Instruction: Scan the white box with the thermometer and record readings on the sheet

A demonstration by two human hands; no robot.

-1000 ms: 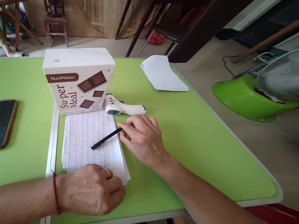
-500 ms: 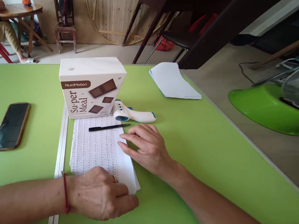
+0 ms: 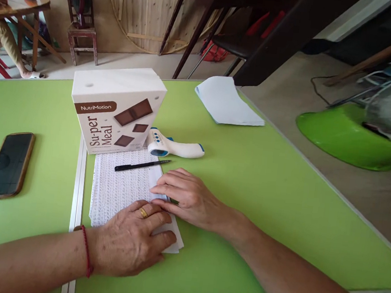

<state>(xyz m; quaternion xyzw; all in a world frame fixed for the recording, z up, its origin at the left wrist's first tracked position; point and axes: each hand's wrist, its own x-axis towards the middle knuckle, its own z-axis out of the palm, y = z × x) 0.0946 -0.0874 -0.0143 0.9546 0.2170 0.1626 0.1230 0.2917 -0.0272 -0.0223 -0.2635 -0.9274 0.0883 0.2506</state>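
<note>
A stack of sheets covered in dense handwriting point(image 3: 121, 194) lies on the green table in front of me. My left hand point(image 3: 137, 241), with a gold ring and a red wrist cord, rests over the lower part of the sheets, fingers spread and slightly bent. My right hand point(image 3: 191, 198) is at their right edge, fingers stretched over the blank margin, its fingertips close to my left hand. Whether either hand pinches a sheet is not clear. A black pen point(image 3: 142, 164) lies across the upper writing. Parts of the lower sheets are hidden under my hands.
A white NutriMotion box point(image 3: 114, 118) stands at the top of the sheets, beside a white and blue infrared thermometer point(image 3: 174, 147). A phone point(image 3: 8, 165) lies to the left. Folded white paper point(image 3: 228, 102) is at the far edge. A person point(image 3: 4, 30) sits in the background.
My left hand has uncurled and moved up onto the sheets. My right hand has come down slightly at the sheets' edge, closer to the left. The view has shifted a little.
</note>
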